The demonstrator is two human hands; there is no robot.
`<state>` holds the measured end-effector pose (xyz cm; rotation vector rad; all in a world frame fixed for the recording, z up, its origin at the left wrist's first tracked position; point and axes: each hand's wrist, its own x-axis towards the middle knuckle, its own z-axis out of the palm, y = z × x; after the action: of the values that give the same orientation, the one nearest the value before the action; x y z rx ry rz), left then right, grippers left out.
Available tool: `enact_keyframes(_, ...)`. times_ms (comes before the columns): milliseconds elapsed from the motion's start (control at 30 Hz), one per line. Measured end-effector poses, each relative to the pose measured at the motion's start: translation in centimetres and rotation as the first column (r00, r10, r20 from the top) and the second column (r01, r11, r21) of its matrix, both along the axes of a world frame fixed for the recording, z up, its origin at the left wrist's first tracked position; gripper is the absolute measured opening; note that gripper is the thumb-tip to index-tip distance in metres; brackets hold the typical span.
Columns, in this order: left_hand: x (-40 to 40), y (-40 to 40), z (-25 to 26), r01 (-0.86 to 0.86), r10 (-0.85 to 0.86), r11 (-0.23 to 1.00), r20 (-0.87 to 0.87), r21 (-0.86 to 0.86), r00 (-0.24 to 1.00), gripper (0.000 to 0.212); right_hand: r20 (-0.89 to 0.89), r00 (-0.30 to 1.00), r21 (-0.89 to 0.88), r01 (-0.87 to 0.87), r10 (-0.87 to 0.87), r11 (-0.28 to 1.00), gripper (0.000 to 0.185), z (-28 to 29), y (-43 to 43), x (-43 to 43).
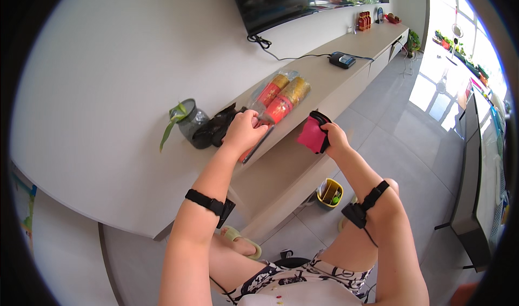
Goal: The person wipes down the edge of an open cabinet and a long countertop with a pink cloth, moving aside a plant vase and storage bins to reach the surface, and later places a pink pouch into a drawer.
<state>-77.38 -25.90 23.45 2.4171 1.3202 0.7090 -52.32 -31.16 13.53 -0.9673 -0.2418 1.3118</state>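
Note:
My left hand (244, 132) is over the near edge of the long cabinet top (324, 79), fingers curled. Against it is a flat red item with a dark edge (258, 145); whether the fingers grip it is hidden. Just left of that hand lies a crumpled black plastic bag (211, 131). Beyond it, two red-and-gold cylinders (284, 99) lie in clear plastic wrapping. My right hand (335, 139) holds a bright pink piece with black edging (314, 133), perhaps a small pouch, in front of the cabinet, above an open drawer or shelf space (263, 180).
A glass vase (192, 119) with a drooping green plant stands left of the bag. A black device (342, 60) with cables sits farther along the cabinet, under a wall-mounted television (300, 6). A yellow-rimmed caddy (329, 193) stands on the tiled floor, and a dark low table (470, 176) at right.

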Motion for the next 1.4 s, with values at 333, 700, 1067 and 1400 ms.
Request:
enact_keyframes(333, 7.9, 13.1, -1.3, -0.208, 0.233, 0.970, -0.249, 0.124, 0.940, 0.072, 0.045, 0.987, 0.101, -0.161, 0.157, 0.982, 0.045, 4.6, 1.1, 0.7)
enact_keyframes(700, 10.6, 16.7, -4.9, -0.180, 0.243, 0.851, 0.066, -0.494, 0.968, 0.062, 0.115, 0.932, -0.110, -0.332, 0.344, 0.937, 0.035, 3.9, 3.0, 2.2)
enact_keyframes(1067, 13.6, 8.6, -3.0, 0.245, 0.222, 0.488, 0.390, -0.838, 0.894, 0.053, 0.063, 0.970, 0.029, -0.237, 0.235, 0.971, 0.053, 2.8, 0.8, 1.7)
enact_keyframes(1400, 8.9, -0.7, -5.3, 0.659, 0.144, 0.236, 0.697, -0.714, 0.703, 0.051, 0.279, 0.824, -0.241, -0.437, 0.493, 0.867, 0.060, 6.5, -7.6, 2.3)
